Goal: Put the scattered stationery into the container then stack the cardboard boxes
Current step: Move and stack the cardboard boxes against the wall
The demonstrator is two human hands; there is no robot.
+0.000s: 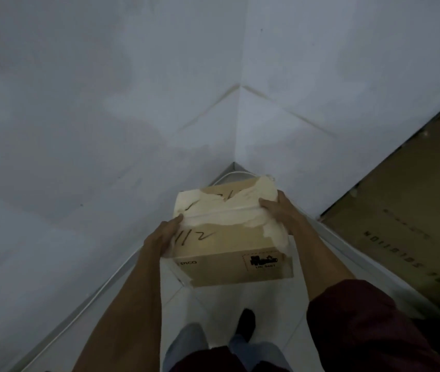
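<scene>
- Left hand gripped the left side of the cardboard box, thumb pressed on the top face; its fingers were hidden behind the box.
- Right hand clamped the far right top edge, fingers curled over onto the lid.
- The box sat between the two grips, held level above the floor, touching nothing else in view.
- Between the grips the lid showed torn whitish paper and dark handwritten strokes (not legible); the face nearest the person read "PICO", with a black label.
- Beyond the grips: a white wall corner, with a white cable at its foot.
- Right of the right grip, well apart: a large brown cardboard sheet.
- Below the grips: a dark shoe.
</scene>
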